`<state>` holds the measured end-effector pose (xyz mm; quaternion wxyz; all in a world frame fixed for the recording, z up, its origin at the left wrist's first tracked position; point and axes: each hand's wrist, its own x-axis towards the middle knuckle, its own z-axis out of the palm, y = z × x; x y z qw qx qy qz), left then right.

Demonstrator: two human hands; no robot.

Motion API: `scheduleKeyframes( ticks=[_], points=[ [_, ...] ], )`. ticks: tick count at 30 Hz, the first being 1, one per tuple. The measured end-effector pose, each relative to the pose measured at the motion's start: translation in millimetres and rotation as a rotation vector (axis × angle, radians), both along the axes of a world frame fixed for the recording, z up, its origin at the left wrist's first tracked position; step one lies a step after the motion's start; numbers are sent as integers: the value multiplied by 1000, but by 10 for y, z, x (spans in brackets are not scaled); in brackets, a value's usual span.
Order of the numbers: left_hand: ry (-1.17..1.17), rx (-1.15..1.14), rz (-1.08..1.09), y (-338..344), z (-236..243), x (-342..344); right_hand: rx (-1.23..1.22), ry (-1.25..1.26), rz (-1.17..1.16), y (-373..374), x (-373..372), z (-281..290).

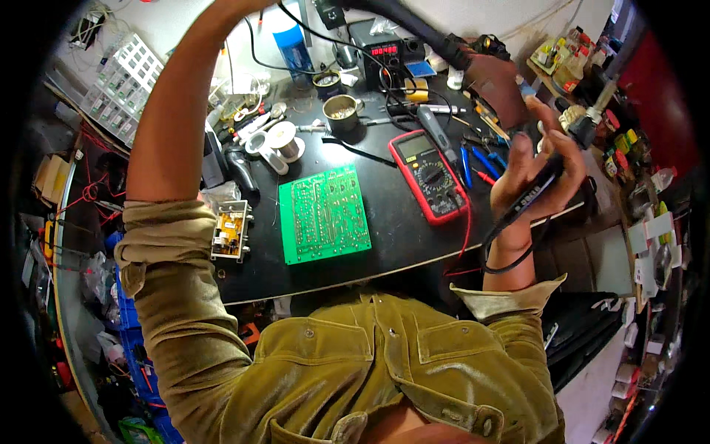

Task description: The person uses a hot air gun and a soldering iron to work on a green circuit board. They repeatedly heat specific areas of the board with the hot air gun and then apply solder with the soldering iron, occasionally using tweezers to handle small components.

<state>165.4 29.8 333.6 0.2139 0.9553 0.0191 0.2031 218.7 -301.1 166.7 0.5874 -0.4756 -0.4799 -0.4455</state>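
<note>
My left forearm [166, 140] reaches up past the top edge, so the hand itself is out of the picture. Over the bench's right side, my right hand [536, 166] has its fingers curled round the black handle of a soldering iron [526, 200], with its cord looping below the wrist. The iron's metal barrel slants toward the upper right. A green circuit board [325, 218] lies on the black bench, solder joints facing up. Between the board and my right hand rests a red multimeter [429, 177], a red lead trailing from it.
A metal cup [342, 112], solder spool [287, 142], and blue spray can [293, 52] stand behind the board. Left of it sits a small open power board [230, 231]. Blue-handled pliers [477, 163] lie right of the multimeter. A lit-display station [381, 55] stands at the back.
</note>
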Motion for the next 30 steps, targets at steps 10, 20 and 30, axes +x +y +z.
scheduleKeyframes(
  ticks=[10,20,30],
  points=[
    [140,153,-178,219,-265,-366,-474,228,266,414,15,138],
    [51,159,36,5,-238,-438,-751,374,322,873,-308,262],
    [-396,-334,-42,-419,-1124,-692,-331,528,393,1002,-19,-191]
  ],
)
